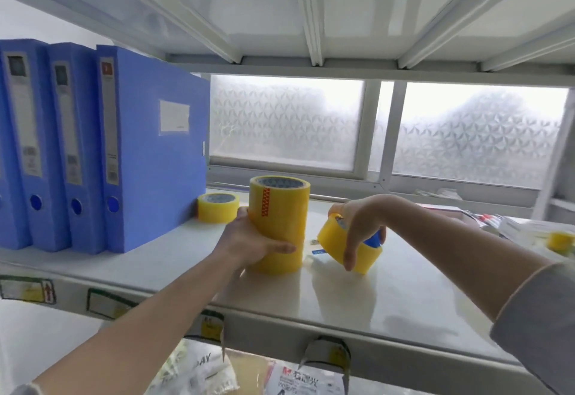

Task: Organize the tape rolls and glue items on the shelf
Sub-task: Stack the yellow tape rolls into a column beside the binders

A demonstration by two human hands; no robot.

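Note:
A tall stack of yellow tape rolls (281,217) stands upright on the white shelf (389,295). My left hand (252,239) wraps around its lower left side. My right hand (361,223) grips a single yellow tape roll (340,246) with a blue core from above; that roll is tilted, just right of the stack. A lone yellow roll (216,207) lies flat behind the stack, against the blue binders. Another small yellow roll (560,240) sits at the far right among packets.
Three blue binders (149,151) stand upright at the shelf's left. Packets and pens (497,220) clutter the right end. A frosted window (286,123) backs the shelf, another shelf board hangs overhead, and bagged goods (199,369) lie on the level below.

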